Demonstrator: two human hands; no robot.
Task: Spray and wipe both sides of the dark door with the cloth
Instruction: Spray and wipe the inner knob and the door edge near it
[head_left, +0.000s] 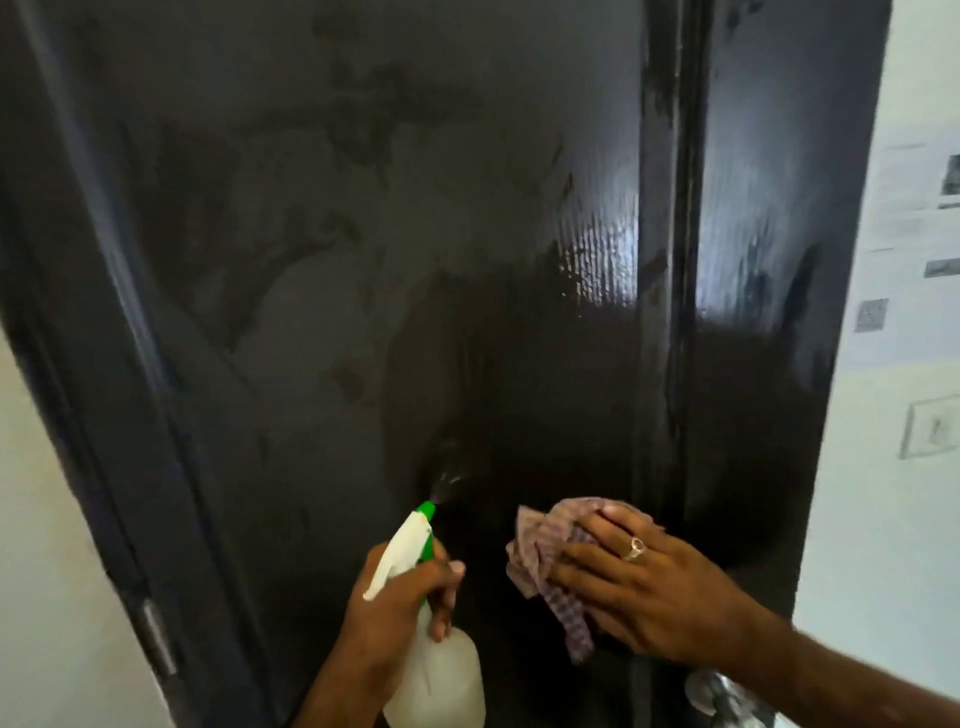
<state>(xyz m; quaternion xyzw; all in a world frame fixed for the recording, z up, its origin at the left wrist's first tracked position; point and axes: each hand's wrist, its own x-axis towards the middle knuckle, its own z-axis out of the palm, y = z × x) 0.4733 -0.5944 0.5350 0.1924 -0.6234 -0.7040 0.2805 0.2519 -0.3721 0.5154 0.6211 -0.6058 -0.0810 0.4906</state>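
The dark door (363, 260) fills most of the view, its surface streaked with wet patches and a bright glare near its right edge. My left hand (400, 597) grips a white spray bottle (441, 675) by its neck, a finger on the trigger; its green nozzle (427, 510) points at the door and a puff of mist hangs just beyond it. My right hand (649, 587) presses a checked purple cloth (550, 551) flat against the lower door with straight fingers, a ring on one finger.
The dark door frame (78, 364) runs down the left with a metal hinge (158, 636) low on it. A metal door handle (727, 696) sits under my right forearm. On the pale wall at right are a printed sheet (904, 249) and a switch plate (932, 426).
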